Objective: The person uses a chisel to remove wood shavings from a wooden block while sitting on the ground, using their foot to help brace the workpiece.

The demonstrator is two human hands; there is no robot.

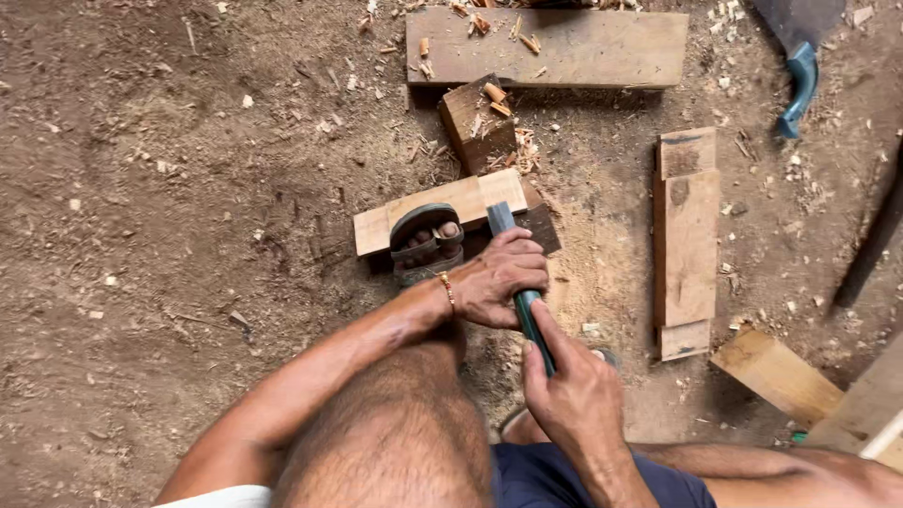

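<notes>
Head view: green-handled chisel (520,282) (blade on pale board (442,209)).

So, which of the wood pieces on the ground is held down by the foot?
The light board under the sandalled foot, right where the chisel meets it. The long plank at the top and the notched board on the right lie free.

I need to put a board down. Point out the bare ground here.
Bare dirt spreads wide left of the light plank under the sandalled foot. It is crowded around the wood block, long board and notched board.
</notes>
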